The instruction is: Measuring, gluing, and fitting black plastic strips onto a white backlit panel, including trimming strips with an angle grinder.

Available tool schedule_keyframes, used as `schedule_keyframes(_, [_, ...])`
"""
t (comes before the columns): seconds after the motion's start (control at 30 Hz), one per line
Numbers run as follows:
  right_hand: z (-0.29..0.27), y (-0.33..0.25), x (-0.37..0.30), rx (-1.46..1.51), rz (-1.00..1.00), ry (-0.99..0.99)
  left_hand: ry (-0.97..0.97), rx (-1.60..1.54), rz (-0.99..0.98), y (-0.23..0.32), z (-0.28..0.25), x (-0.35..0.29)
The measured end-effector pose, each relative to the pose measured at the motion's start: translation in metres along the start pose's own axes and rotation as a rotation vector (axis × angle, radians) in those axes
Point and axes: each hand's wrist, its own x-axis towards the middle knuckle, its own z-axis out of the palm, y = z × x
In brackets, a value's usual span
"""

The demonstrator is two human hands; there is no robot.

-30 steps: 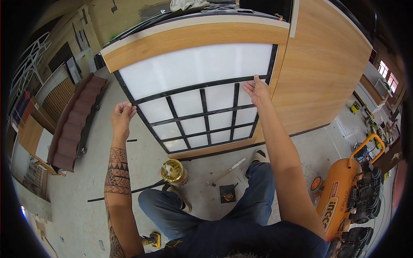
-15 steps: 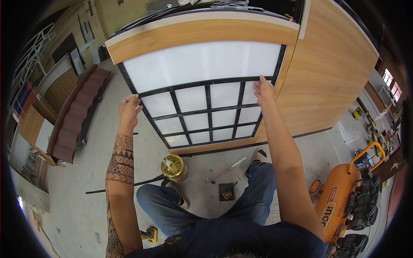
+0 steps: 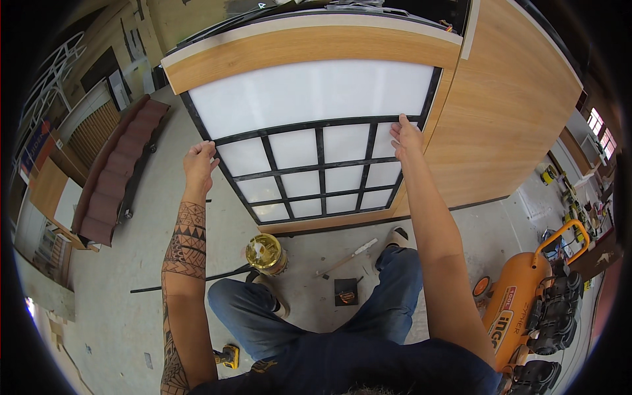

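A white panel (image 3: pixel 309 95) with a grid of black strips stands in front of me, set in a wood-grain frame (image 3: pixel 316 47). My left hand (image 3: pixel 200 164) is at the panel's left edge, fingers bent and closed at the end of the upper horizontal black strip (image 3: pixel 289 129). Toward that strip's other end, my right hand (image 3: pixel 407 137) has one fingertip on the black and its other fingers curled over the white square below. Whether either hand grips the strip or only presses it is hard to see.
Between my feet lie a white-and-brown stick-like tool (image 3: pixel 345 257) and a small black square (image 3: pixel 345 291). A yellow-topped can (image 3: pixel 266 254) stands by my left foot. Near my left elbow is a yellow power tool (image 3: pixel 229 356). An orange air compressor (image 3: pixel 517 299) stands right; maroon ridged panelling (image 3: pixel 122 171) leans left.
Both hands keep their places on the black strip. The view has shifted very slightly; nothing else has visibly moved.
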Motion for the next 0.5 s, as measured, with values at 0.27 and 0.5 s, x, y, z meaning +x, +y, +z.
schedule_keyframes(0.27, [0.0005,0.0012,0.0021,-0.048,-0.009,0.022,0.031,0.104,0.052,0.0022,0.0022,-0.0059])
schedule_keyframes(0.5, [-0.0016,0.0046,0.0086,-0.036,0.024,-0.009,0.073,0.092,0.048,0.0033,0.0020,-0.0064])
